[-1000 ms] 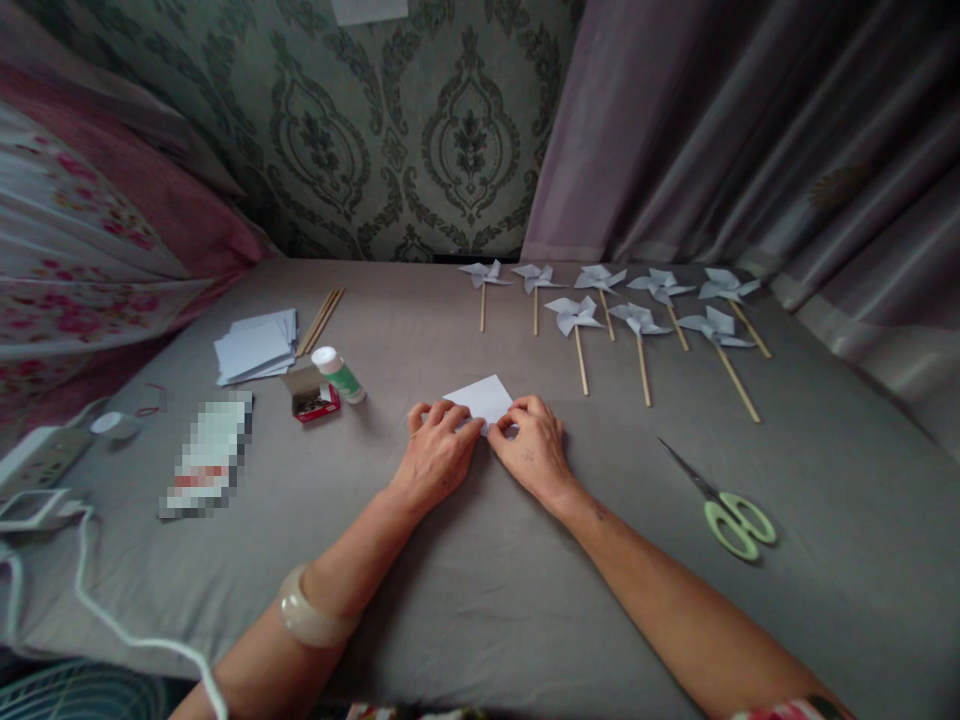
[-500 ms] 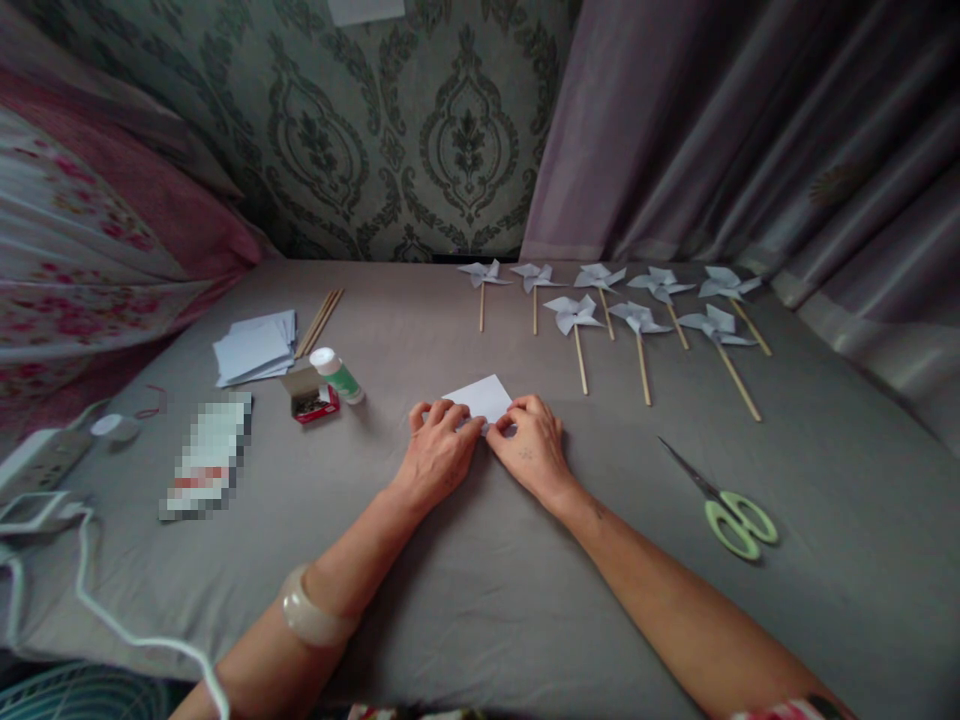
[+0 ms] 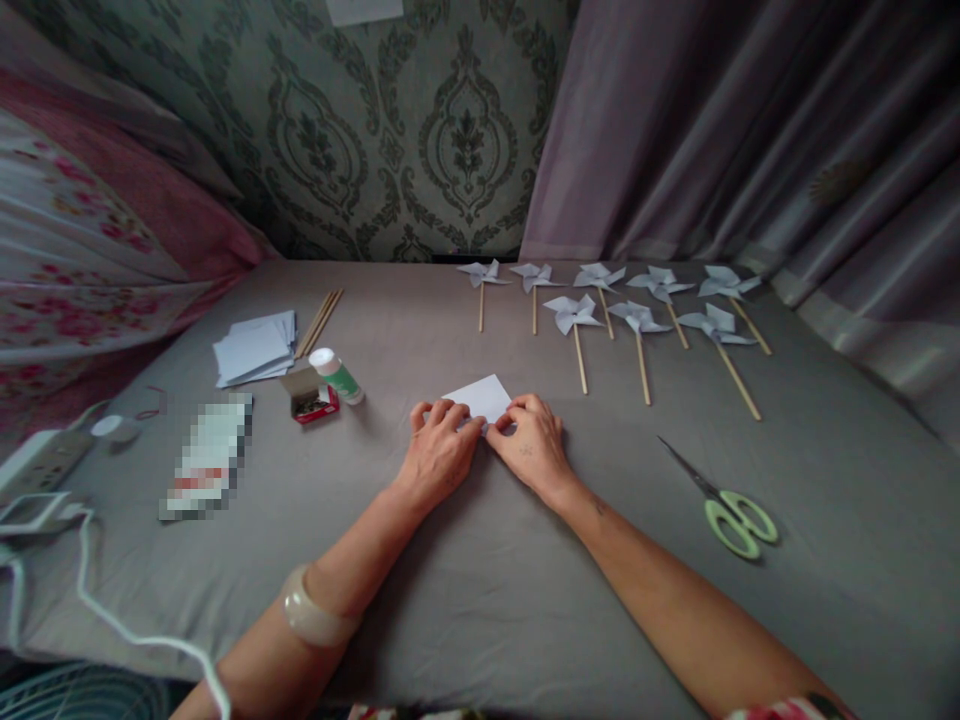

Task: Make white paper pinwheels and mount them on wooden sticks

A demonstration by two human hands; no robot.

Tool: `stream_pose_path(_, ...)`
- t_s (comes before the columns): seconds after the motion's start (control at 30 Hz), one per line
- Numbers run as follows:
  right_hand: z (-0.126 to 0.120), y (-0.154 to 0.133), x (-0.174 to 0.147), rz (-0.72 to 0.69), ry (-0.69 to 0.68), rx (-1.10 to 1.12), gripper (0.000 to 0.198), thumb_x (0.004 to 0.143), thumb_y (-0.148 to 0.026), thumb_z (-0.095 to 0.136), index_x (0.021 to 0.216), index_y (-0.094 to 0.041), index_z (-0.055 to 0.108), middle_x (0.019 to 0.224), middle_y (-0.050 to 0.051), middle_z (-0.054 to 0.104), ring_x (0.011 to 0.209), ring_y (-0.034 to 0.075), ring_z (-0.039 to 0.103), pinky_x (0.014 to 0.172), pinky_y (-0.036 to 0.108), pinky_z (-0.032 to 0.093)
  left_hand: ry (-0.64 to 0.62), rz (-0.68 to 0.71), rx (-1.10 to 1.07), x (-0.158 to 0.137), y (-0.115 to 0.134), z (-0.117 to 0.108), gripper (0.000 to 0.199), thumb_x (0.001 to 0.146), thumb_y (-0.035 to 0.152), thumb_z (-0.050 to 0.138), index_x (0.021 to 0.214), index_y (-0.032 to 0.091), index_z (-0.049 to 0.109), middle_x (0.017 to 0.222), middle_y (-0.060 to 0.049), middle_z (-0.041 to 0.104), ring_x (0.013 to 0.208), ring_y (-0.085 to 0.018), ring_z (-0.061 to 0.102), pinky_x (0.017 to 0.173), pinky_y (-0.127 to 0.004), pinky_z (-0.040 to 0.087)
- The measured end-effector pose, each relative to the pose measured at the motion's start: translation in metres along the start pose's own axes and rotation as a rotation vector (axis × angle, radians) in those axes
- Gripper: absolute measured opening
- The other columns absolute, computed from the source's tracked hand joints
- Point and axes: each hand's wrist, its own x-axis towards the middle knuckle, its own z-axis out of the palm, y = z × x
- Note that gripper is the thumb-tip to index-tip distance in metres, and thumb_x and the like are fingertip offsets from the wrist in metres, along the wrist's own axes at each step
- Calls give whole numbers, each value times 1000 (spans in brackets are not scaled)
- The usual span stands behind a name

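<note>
A small white sheet of paper [image 3: 484,397] lies on the grey cloth in front of me, its near part covered by my fingers. My left hand [image 3: 442,440] presses on its near left side, fingers bent and closed on the paper. From the right, my right hand [image 3: 531,440] pinches the near edge between thumb and forefinger, and the two thumbs almost meet. Whether the edge is folded there is hidden by the fingers. Green-handled scissors [image 3: 731,510] lie to the right of my right forearm.
Several white paper pinwheels [image 3: 641,320] on sticks lie at the back right. On the left are a paper stack [image 3: 256,347], wooden sticks [image 3: 321,322], a glue stick [image 3: 337,376], an open small red box [image 3: 316,404], a pixelated packet [image 3: 208,460] and a power strip [image 3: 41,460] with a white cable.
</note>
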Motion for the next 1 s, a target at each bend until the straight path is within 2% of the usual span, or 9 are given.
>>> stream_pose_path(0.37, -4, -2, 2, 27, -48, -3, 10, 75, -23, 65, 66, -20, 66, 100, 5, 61, 100, 22, 57, 86, 37, 38, 8, 13, 21, -1, -1, 1, 26, 90, 18, 48, 106, 24, 67, 104, -8, 66, 103, -25, 50, 93, -45, 26)
stream_pose_path(1.0, -3, 0, 3, 2, -35, 10, 10, 74, -22, 64, 65, -20, 65, 97, 4, 61, 95, 20, 58, 83, 35, 37, -2, 3, -16, 0, 0, 0, 28, 90, 17, 45, 107, 25, 67, 104, -9, 65, 103, -26, 50, 92, -46, 27)
